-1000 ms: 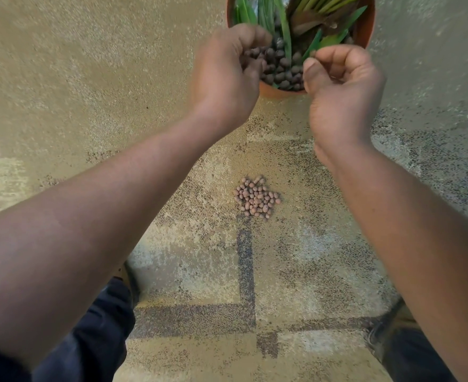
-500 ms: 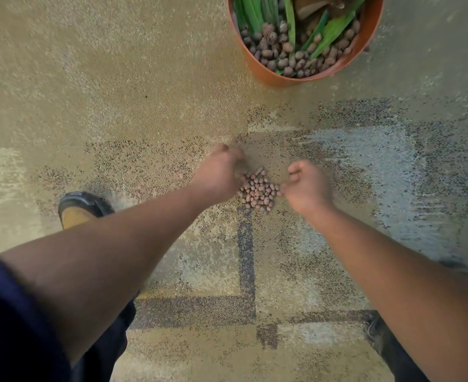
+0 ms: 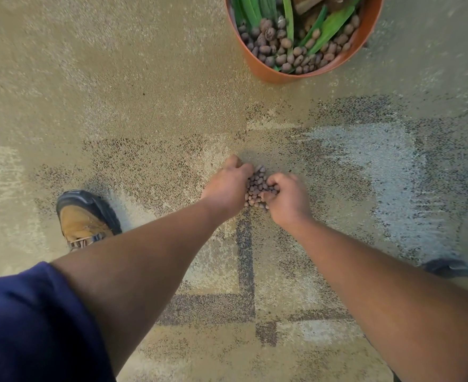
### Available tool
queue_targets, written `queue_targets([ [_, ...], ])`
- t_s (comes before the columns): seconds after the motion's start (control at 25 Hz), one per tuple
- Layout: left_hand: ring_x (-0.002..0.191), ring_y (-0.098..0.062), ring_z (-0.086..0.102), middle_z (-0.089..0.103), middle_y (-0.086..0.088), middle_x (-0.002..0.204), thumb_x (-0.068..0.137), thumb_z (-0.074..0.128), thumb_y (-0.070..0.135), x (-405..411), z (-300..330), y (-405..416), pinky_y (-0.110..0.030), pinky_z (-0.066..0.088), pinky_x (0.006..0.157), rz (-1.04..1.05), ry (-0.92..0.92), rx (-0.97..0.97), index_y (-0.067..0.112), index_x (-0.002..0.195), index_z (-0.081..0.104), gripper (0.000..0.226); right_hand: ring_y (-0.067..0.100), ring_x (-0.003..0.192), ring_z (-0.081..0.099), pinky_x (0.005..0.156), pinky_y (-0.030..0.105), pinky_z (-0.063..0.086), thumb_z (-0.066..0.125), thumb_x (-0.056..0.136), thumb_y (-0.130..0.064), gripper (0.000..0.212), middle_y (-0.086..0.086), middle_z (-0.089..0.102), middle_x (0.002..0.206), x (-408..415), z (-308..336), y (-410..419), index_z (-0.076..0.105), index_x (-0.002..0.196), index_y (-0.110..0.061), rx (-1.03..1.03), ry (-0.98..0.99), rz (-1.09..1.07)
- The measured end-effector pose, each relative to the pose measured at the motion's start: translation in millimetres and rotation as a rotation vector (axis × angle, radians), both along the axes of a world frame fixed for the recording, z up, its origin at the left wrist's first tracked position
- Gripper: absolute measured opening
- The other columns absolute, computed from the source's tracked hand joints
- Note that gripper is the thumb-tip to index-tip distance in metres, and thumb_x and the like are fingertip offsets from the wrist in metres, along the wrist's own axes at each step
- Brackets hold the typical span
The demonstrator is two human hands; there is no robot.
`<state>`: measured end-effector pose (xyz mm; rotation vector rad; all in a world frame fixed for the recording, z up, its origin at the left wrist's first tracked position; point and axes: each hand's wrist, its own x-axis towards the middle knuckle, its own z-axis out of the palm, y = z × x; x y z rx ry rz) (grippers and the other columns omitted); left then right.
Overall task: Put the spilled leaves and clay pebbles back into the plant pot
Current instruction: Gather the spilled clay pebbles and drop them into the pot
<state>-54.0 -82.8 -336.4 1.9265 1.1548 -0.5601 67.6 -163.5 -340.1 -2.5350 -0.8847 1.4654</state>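
A small pile of brown clay pebbles (image 3: 256, 187) lies on the patterned carpet. My left hand (image 3: 227, 186) presses against the pile's left side, fingers curled around it. My right hand (image 3: 289, 198) cups the pile from the right, fingers curled into the pebbles. Both hands squeeze the pile between them. The orange plant pot (image 3: 266, 70) stands at the top of the view, well beyond the hands. It holds green leaves (image 3: 329, 24) and many pebbles (image 3: 285, 51).
My tan shoe with a black toe (image 3: 82, 219) stands on the carpet left of the hands. A dark shoe tip (image 3: 456, 271) shows at the right edge. Beige and grey carpet (image 3: 117, 92) spreads all around.
Both hands came down from the pot to the pile on the carpet. They have since closed in from either side and gathered the pebbles between them.
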Motion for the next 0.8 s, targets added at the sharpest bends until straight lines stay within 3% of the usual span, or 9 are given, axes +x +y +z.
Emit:
queue_targets([
  [0.08, 0.113, -0.029, 0.06, 0.051, -0.006, 0.13, 0.092, 0.064, -0.001, -2.0, -0.9, 2.1, -0.029, 0.058, 0.086, 0.028, -0.023, -0.002, 0.02, 0.126, 0.061, 0.04, 0.022, 0.096, 0.055, 0.042, -0.005, 0.033, 0.063, 0.096, -0.006, 0.01, 0.009, 0.055, 0.129, 0.0, -0.9, -2.5, 0.068, 0.099, -0.014, 0.031, -0.03, -0.03],
  [0.12, 0.115, -0.03, 0.06, 0.052, -0.006, 0.13, 0.094, 0.063, 0.002, -3.1, -1.2, 3.7, -0.028, 0.059, 0.086, 0.046, -0.033, -0.005, 0.019, 0.124, 0.063, 0.035, 0.021, 0.093, 0.055, 0.038, -0.004, 0.032, 0.063, 0.096, -0.008, 0.009, 0.009, 0.057, 0.127, 0.7, -1.3, -2.8, 0.068, 0.097, -0.016, 0.042, -0.052, -0.042],
  [0.16, 0.117, -0.03, 0.06, 0.054, -0.005, 0.129, 0.096, 0.063, 0.004, -4.7, -1.2, 5.0, -0.027, 0.058, 0.087, 0.068, -0.043, -0.007, 0.019, 0.122, 0.065, 0.03, 0.022, 0.093, 0.058, 0.04, -0.002, 0.036, 0.064, 0.095, -0.009, 0.01, 0.007, 0.058, 0.125, 1.5, -1.5, -2.7, 0.068, 0.095, -0.018, 0.048, -0.07, -0.048],
  [0.28, 0.118, -0.028, 0.061, 0.058, -0.002, 0.126, 0.099, 0.062, 0.009, -9.7, -0.6, 7.5, -0.016, 0.05, 0.085, 0.126, -0.082, 0.004, 0.017, 0.116, 0.07, 0.021, 0.024, 0.109, 0.06, 0.084, 0.015, 0.045, 0.067, 0.092, -0.01, 0.01, 0.003, 0.06, 0.121, 3.6, -1.0, -2.8, 0.068, 0.095, -0.02, 0.061, -0.126, -0.027],
  [0.36, 0.115, -0.026, 0.062, 0.06, -0.001, 0.123, 0.098, 0.062, 0.008, -12.7, -1.0, 8.5, -0.011, 0.046, 0.082, 0.129, -0.108, 0.011, 0.015, 0.113, 0.072, 0.02, 0.023, 0.112, 0.059, 0.094, 0.023, 0.047, 0.069, 0.091, -0.01, 0.01, 0.0, 0.061, 0.119, 3.9, -1.8, -1.8, 0.069, 0.096, -0.019, 0.059, -0.139, 0.017],
  [0.4, 0.113, -0.024, 0.063, 0.06, 0.0, 0.12, 0.097, 0.062, 0.005, -13.9, -1.6, 9.2, -0.008, 0.046, 0.079, 0.136, -0.12, 0.011, 0.015, 0.112, 0.072, 0.021, 0.022, 0.11, 0.059, 0.094, 0.023, 0.049, 0.071, 0.09, -0.011, 0.01, -0.001, 0.062, 0.117, 4.2, -2.1, -0.5, 0.069, 0.096, -0.019, 0.052, -0.135, 0.039],
  [0.48, 0.107, -0.019, 0.063, 0.058, 0.006, 0.112, 0.094, 0.063, 0.003, -15.5, -2.7, 10.9, -0.003, 0.044, 0.069, 0.154, -0.134, 0.011, 0.016, 0.108, 0.073, 0.022, 0.019, 0.1, 0.061, 0.077, 0.011, 0.049, 0.074, 0.088, -0.012, 0.01, -0.002, 0.065, 0.113, 6.2, -2.9, 2.8, 0.069, 0.093, -0.02, 0.034, -0.126, 0.057],
  [0.6, 0.101, -0.015, 0.064, 0.06, 0.007, 0.108, 0.094, 0.062, 0.002, -20.2, -3.4, 14.3, -0.004, 0.048, 0.065, 0.175, -0.129, 0.002, 0.018, 0.101, 0.073, 0.021, 0.017, 0.087, 0.06, 0.052, 0.005, 0.034, 0.073, 0.089, -0.012, 0.009, -0.004, 0.065, 0.106, 8.1, -6.3, 5.2, 0.07, 0.09, -0.02, 0.015, -0.132, 0.042],
  [0.8, 0.097, -0.017, 0.069, 0.069, 0.0, 0.109, 0.099, 0.06, 0.007, -29.3, -3.7, 17.7, -0.015, 0.056, 0.077, 0.132, -0.096, 0.026, 0.016, 0.108, 0.074, 0.018, 0.019, 0.094, 0.059, 0.076, 0.014, 0.044, 0.069, 0.092, -0.012, 0.009, -0.001, 0.068, 0.11, 9.5, -7.7, 2.7, 0.073, 0.099, -0.014, 0.053, -0.192, 0.185],
])
